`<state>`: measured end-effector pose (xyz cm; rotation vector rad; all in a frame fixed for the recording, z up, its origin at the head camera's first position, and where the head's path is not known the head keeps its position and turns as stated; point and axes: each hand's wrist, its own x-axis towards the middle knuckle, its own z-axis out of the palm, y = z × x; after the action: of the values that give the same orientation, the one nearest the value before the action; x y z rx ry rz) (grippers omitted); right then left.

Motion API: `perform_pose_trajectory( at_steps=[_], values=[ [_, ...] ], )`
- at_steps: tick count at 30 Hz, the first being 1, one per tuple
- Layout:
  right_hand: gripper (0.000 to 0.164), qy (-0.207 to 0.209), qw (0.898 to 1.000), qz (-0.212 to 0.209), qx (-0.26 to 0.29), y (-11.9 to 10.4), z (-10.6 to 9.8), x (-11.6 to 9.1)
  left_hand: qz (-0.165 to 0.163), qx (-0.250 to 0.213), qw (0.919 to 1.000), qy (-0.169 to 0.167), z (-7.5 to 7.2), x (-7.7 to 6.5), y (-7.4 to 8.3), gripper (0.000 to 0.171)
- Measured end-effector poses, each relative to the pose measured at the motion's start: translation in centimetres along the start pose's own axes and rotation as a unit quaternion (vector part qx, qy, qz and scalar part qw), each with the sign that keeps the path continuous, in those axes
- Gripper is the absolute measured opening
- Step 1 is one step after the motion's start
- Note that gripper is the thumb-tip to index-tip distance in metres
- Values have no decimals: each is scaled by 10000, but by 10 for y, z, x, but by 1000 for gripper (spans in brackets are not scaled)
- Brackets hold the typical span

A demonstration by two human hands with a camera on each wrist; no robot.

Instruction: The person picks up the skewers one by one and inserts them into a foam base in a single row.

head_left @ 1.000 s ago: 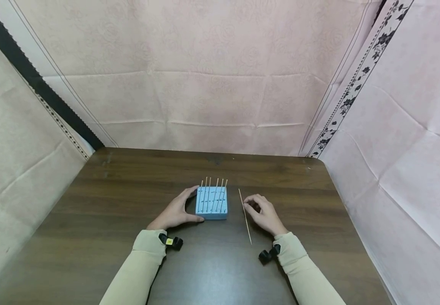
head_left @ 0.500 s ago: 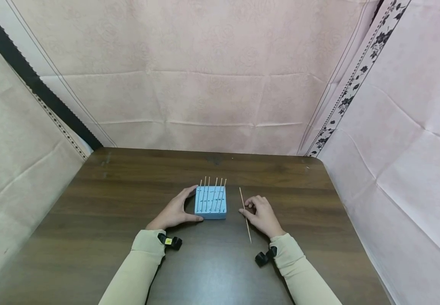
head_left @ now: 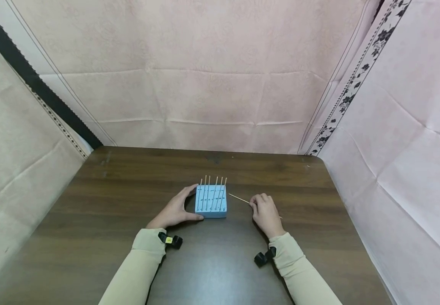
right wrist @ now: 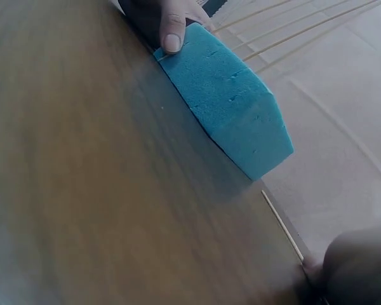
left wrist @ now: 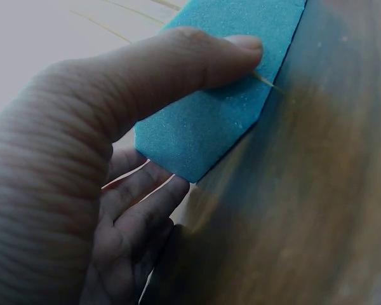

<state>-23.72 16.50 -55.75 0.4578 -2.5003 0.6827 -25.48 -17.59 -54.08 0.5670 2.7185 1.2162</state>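
A light blue foam block [head_left: 211, 214] sits on the table with several thin wooden skewers [head_left: 206, 180] standing up out of its top. My left hand [head_left: 175, 211] grips its left side. In the left wrist view the thumb presses the block's near face [left wrist: 203, 130] and the fingers reach behind it. To the right of the block, my right hand [head_left: 267, 216] pinches one loose skewer [head_left: 239, 198]. This skewer points left, its tip just short of the block's right side. The right wrist view also shows a gap between the skewer [right wrist: 281, 222] and the block [right wrist: 222, 95].
The brown wooden table [head_left: 147, 169] spreads around both hands. Pale cloth curtains [head_left: 204, 93] hang behind its far edge and at both sides. A small black camera is strapped at each wrist, the right one [head_left: 261, 259] close to the table.
The loose skewer has turned from pointing away from me to pointing left at the block. My right fingers have closed in around it. The left hand and the block keep their place.
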Motion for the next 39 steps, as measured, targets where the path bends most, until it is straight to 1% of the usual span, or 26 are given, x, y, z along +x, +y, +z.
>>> perform_pose_trajectory(
  at_steps=[4, 12, 16, 20, 33, 39],
  values=[
    [10, 83, 9999, -74, -82, 1, 2, 1, 14, 20, 10000, 8, 0, 1, 0, 117],
    [6, 176, 9997, -187, 37, 3, 1, 1, -55, 26, 10000, -1, 0, 0, 1, 117],
    [8, 233, 9992, -312, 46, 3, 1, 1, -64, -4, 10000, 15, 1, 0, 1, 117],
    [10, 198, 9989, -414, 136, 4, 2, 2, -63, -2, 10000, 20, 0, 0, 2, 117],
    [9, -13, 9992, -278, 294, 6, 3, 3, -71, 41, 10000, -17, 0, 1, -1, 116],
    [8, -68, 9992, -242, 299, 5, 2, 2, 31, 45, 10000, 22, 1, 1, -3, 117]
  ],
)
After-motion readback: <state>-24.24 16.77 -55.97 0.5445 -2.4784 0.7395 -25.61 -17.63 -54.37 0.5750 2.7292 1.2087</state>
